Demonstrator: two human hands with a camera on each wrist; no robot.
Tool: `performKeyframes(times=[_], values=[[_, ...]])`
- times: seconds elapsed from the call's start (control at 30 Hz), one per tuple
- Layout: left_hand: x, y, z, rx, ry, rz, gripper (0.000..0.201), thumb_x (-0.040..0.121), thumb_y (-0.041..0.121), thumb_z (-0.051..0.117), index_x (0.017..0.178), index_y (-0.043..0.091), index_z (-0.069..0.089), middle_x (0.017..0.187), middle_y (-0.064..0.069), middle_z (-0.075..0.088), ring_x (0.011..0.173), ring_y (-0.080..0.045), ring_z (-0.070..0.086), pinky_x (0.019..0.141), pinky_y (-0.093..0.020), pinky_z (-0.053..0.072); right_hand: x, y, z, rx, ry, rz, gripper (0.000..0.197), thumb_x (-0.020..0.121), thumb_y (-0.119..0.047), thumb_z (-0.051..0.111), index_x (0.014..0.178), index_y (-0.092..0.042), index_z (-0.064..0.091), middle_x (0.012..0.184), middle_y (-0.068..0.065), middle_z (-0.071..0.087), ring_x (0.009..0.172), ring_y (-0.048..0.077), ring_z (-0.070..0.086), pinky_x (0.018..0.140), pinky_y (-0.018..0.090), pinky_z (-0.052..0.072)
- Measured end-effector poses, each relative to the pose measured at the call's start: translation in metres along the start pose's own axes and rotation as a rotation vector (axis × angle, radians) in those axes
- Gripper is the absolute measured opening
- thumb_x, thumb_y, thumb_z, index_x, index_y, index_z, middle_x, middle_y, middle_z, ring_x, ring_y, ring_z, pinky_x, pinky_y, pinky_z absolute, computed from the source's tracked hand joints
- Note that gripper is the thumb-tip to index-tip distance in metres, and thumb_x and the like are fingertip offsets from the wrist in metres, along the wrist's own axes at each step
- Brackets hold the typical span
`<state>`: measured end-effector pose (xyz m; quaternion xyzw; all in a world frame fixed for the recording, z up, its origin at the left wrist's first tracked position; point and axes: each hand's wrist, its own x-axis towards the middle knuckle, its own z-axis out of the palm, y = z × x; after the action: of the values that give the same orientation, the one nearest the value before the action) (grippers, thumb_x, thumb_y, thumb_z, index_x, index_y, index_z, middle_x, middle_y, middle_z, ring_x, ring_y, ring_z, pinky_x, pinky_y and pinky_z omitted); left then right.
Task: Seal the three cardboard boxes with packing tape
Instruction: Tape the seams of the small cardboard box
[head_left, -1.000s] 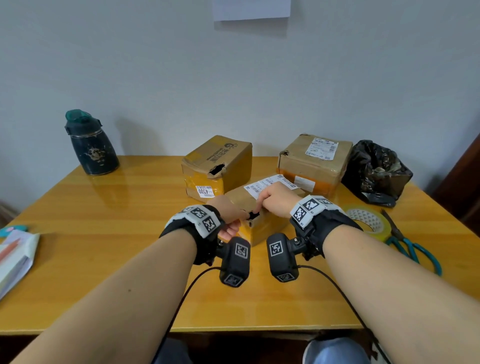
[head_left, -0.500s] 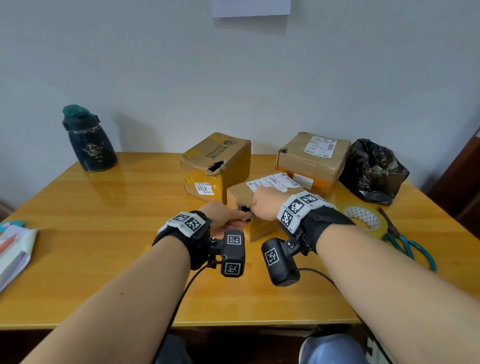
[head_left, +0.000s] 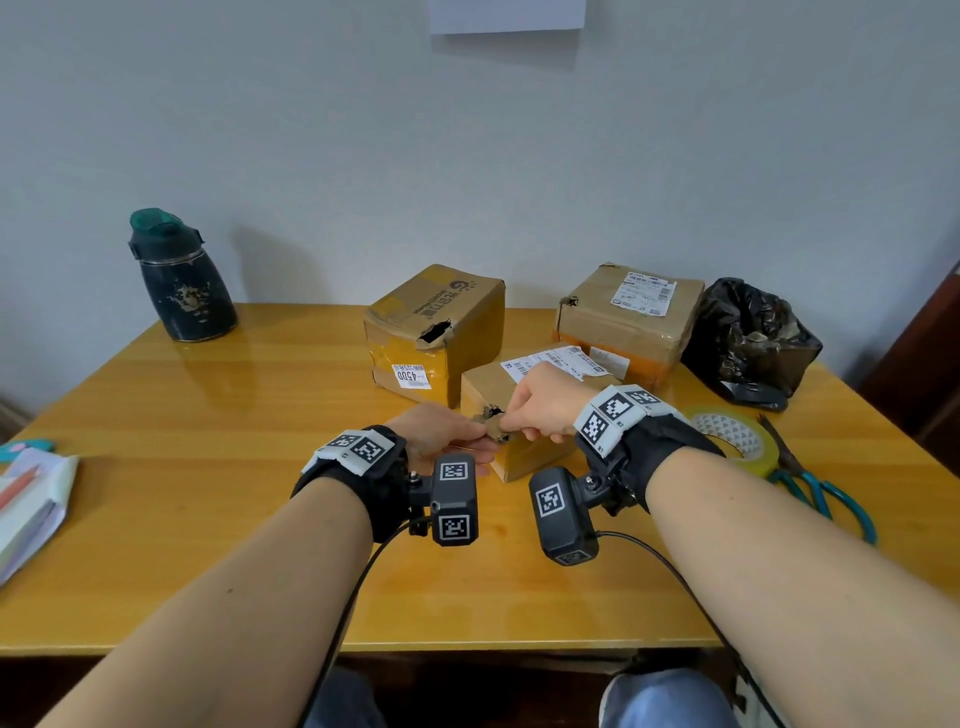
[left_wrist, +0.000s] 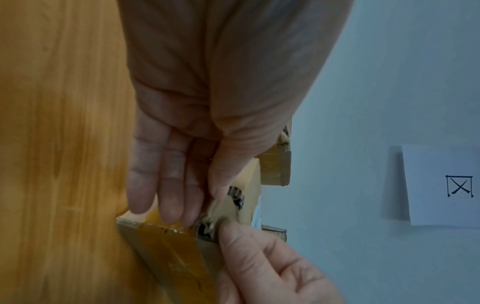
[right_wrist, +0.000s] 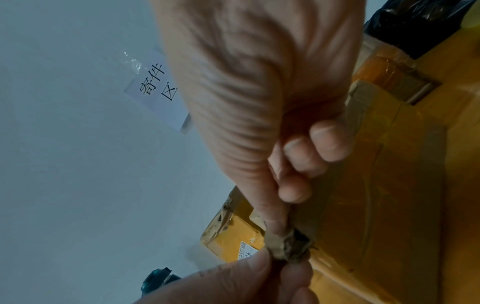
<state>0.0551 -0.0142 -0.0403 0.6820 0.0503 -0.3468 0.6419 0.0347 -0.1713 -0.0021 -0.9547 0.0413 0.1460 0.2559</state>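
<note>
Both hands (head_left: 540, 402) pinch box's (head_left: 540, 452) torn corner.

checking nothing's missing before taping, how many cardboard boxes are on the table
3. A brown cardboard box with a torn hole stands rear centre, a labelled brown box rear right, and the nearest one at both hands. None seems hidden.

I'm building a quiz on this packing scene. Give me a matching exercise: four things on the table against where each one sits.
Things:
1. dark bottle
2. tape roll
3. black bag
4. scissors

Places:
A. far right, beside the right-hand box
B. far left corner, near the wall
C. right edge, nearest the person
D. just right of the right wrist

Pairs: 1-B, 2-D, 3-A, 4-C
</note>
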Motion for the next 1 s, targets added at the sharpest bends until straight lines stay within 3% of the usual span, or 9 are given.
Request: performKeyframes(times=[0.17, 0.23, 0.3, 0.43, 0.5, 0.7, 0.87, 0.93, 1.0], values=[[-0.005, 0.006, -0.001, 0.012, -0.032, -0.006, 0.016, 0.099, 0.000, 0.044, 0.100, -0.007, 0.059, 0.073, -0.013, 0.072, 0.076, -0.023, 0.067, 0.072, -0.039, 0.058, 0.001, -0.002, -0.002, 0.001, 0.024, -0.047, 0.012, 0.087, -0.019, 0.065, 0.077, -0.012, 0.066, 0.065, 0.001, 0.059, 0.049, 0.010, 0.048, 0.044, 0.017, 0.040], [-0.007, 0.008, 0.000, 0.057, -0.012, -0.016, 0.020, 0.099, 0.000, 0.043, 0.110, -0.011, 0.055, 0.076, -0.015, 0.072, 0.074, -0.023, 0.067, 0.068, -0.038, 0.058, 0.001, -0.004, -0.001, -0.045, 0.042, -0.105, 0.019, 0.085, -0.019, 0.068, 0.067, -0.016, 0.062, 0.068, 0.000, 0.061, 0.059, 0.011, 0.054, 0.057, 0.018, 0.045], [-0.008, 0.009, 0.001, 0.127, 0.025, -0.018, 0.021, 0.099, 0.001, 0.044, 0.112, -0.012, 0.054, 0.080, -0.016, 0.071, 0.071, -0.022, 0.068, 0.070, -0.036, 0.058, 0.000, -0.005, 0.001, -0.067, 0.063, -0.151, 0.014, 0.082, -0.018, 0.072, 0.070, -0.012, 0.067, 0.072, -0.001, 0.063, 0.067, 0.012, 0.056, 0.063, 0.023, 0.046], [-0.006, 0.011, 0.004, 0.293, 0.153, 0.064, 0.001, 0.091, -0.001, 0.059, 0.090, -0.001, 0.059, 0.081, -0.017, 0.068, 0.066, -0.021, 0.067, 0.084, -0.042, 0.057, 0.000, -0.008, 0.004, -0.080, 0.087, -0.196, 0.019, 0.079, -0.020, 0.076, 0.082, -0.002, 0.072, 0.076, 0.004, 0.065, 0.067, 0.014, 0.056, 0.064, 0.026, 0.046], [-0.005, 0.012, 0.002, 0.352, 0.215, 0.143, 0.014, 0.087, -0.002, 0.065, 0.095, 0.006, 0.056, 0.082, -0.014, 0.066, 0.071, -0.022, 0.067, 0.080, -0.041, 0.059, 0.001, -0.008, 0.003, -0.052, 0.087, -0.200, 0.021, 0.077, -0.020, 0.078, 0.079, 0.000, 0.071, 0.078, 0.008, 0.065, 0.069, 0.017, 0.055, 0.065, 0.030, 0.046], [-0.013, 0.016, 0.004, 0.459, 0.009, 0.169, 0.025, 0.080, -0.005, 0.070, 0.093, 0.016, 0.065, 0.082, -0.005, 0.066, 0.083, -0.019, 0.065, 0.090, -0.041, 0.056, -0.002, -0.008, 0.000, 0.042, 0.069, -0.204, 0.024, 0.076, -0.022, 0.079, 0.065, -0.012, 0.061, 0.067, 0.002, 0.061, 0.059, 0.011, 0.054, 0.057, 0.022, 0.045], [-0.011, 0.013, 0.012, 0.495, 0.000, 0.162, 0.032, 0.069, 0.011, 0.085, 0.090, 0.013, 0.061, 0.094, -0.007, 0.067, 0.087, -0.020, 0.066, 0.088, -0.038, 0.057, -0.003, -0.006, 0.001, 0.175, 0.038, -0.191, 0.022, 0.080, -0.020, 0.076, 0.064, -0.012, 0.063, 0.066, 0.002, 0.063, 0.060, 0.011, 0.058, 0.056, 0.021, 0.048], [-0.009, 0.011, 0.016, 0.488, 0.027, 0.183, 0.027, 0.072, 0.016, 0.083, 0.084, 0.011, 0.060, 0.088, -0.008, 0.067, 0.085, -0.019, 0.065, 0.086, -0.037, 0.057, -0.003, -0.004, 0.002, 0.287, 0.061, -0.196, 0.023, 0.084, -0.024, 0.072, 0.068, -0.008, 0.068, 0.071, 0.005, 0.068, 0.062, 0.011, 0.060, 0.060, 0.024, 0.052], [-0.008, 0.008, 0.018, 0.484, 0.097, 0.203, 0.025, 0.078, 0.009, 0.077, 0.073, 0.012, 0.053, 0.079, -0.009, 0.063, 0.080, -0.021, 0.064, 0.086, -0.039, 0.057, -0.002, -0.001, 0.001, 0.346, 0.178, -0.194, 0.022, 0.088, -0.020, 0.066, 0.075, -0.002, 0.070, 0.078, 0.008, 0.070, 0.072, 0.015, 0.063, 0.075, 0.032, 0.055]])
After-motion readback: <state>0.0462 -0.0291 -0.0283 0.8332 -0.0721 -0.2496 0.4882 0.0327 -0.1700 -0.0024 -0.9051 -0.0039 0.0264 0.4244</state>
